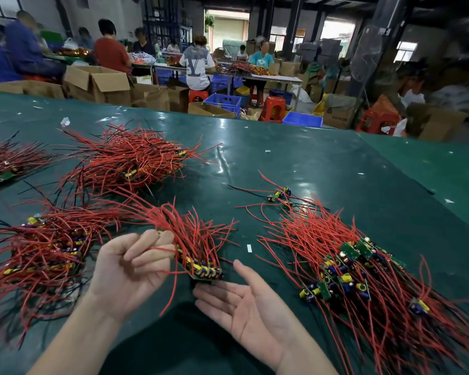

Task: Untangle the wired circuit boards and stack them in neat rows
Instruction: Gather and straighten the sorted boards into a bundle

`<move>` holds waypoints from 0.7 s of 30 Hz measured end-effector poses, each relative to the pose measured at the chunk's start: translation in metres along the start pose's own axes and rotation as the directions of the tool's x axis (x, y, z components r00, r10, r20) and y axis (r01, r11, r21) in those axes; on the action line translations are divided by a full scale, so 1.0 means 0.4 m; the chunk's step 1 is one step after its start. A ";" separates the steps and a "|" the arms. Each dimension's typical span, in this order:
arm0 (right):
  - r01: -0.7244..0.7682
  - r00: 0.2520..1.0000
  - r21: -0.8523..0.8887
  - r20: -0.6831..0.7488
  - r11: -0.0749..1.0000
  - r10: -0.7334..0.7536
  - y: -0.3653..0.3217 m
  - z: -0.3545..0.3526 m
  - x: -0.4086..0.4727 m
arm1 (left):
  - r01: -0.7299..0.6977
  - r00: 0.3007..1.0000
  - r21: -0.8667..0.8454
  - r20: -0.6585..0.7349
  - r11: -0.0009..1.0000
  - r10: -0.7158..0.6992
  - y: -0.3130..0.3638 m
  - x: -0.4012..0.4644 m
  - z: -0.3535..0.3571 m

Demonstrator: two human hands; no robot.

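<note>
Judging by their look, the wired circuit boards are light and small, with stiff green boards, bulky capacitors and springy red leads that snag on one another; each is best taken by the board edge rather than pulled by its wires, since the solder joints may be fragile. A neat stacked row of boards [201,269] lies on the green tabletop [336,163] between the two hands, its red wires fanning away from the person. The left hand [132,269] is held palm up with fingers loosely curled, a few red leads lying across them; nothing is firmly gripped. The right hand [244,301] is open, palm up, fingers straight, with its fingertips just beside the row's near end. A tangled heap [349,272] to the right is yet to be sorted. Finished bundles [46,250] lie to the left and another pile [130,161] further back, close enough for stray leads to catch. Other workers [195,66] are seated at benches well beyond.
</note>
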State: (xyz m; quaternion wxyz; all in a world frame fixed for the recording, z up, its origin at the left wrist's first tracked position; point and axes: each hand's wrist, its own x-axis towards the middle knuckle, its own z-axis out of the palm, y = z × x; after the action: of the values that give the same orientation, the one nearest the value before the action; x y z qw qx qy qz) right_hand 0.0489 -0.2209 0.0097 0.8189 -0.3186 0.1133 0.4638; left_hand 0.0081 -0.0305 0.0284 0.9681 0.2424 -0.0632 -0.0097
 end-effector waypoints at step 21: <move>0.263 0.965 -0.012 0.005 0.965 -0.263 0.000 0.021 -0.024 | 0.089 0.995 -0.141 -0.040 0.986 -0.095 0.009 0.002 0.008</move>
State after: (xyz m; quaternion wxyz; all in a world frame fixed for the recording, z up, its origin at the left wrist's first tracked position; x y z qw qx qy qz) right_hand 0.0429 -0.2223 0.0207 0.8715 -0.3349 0.0657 0.3521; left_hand 0.0083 -0.0288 0.0329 0.9824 0.1769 -0.0284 -0.0531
